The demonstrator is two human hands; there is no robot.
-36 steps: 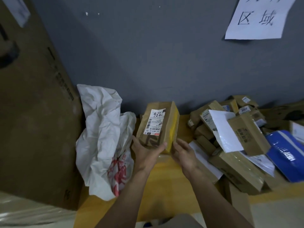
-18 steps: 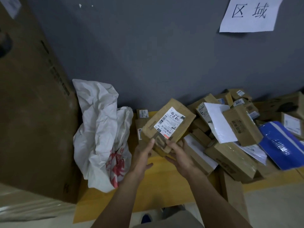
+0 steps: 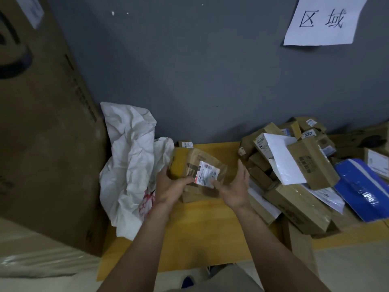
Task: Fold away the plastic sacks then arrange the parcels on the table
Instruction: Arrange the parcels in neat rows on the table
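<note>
A brown cardboard parcel (image 3: 195, 165) with a white shipping label lies tilted and blurred over a smaller parcel (image 3: 190, 193) on the yellow table (image 3: 189, 228). My left hand (image 3: 171, 186) grips its left edge, thumb on top. To the parcel's right my right hand (image 3: 233, 186) is spread, fingers straight, with only the thumb near the label. A crumpled white plastic sack (image 3: 130, 165) with red print stands bunched at the table's left end, just left of my left hand. A pile of parcels (image 3: 294, 199) fills the table's right side.
A tall cardboard box (image 3: 42, 133) walls off the left. The grey wall (image 3: 200, 81) stands close behind, with a paper sign (image 3: 324, 20). A small box (image 3: 185, 143) sits at the back by the sack. A white envelope (image 3: 282, 159) and a blue package (image 3: 362, 186) lie in the pile.
The labelled parcel has been turned and lowered toward the left, onto the small parcels beside the sack. My right hand has come off it and spread; my left hand still grips it.
</note>
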